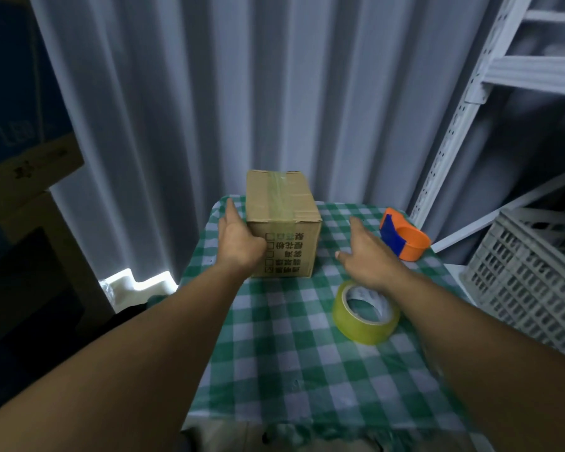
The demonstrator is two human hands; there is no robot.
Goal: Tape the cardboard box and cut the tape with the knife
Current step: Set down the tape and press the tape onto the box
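Reaching across a checked tabletop [274, 353], the left hand [238, 238] rests flat against the taped cardboard box [282, 220] at the far side, while the right hand [367, 256], fingers spread and empty, hovers between box and tape roll [366, 313].

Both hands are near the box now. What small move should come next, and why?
Probably close the right hand in on the right side of the box. The left hand already lies against its left side, while the right one is open and apart from it, above the tape roll. Two hands would steady the box.
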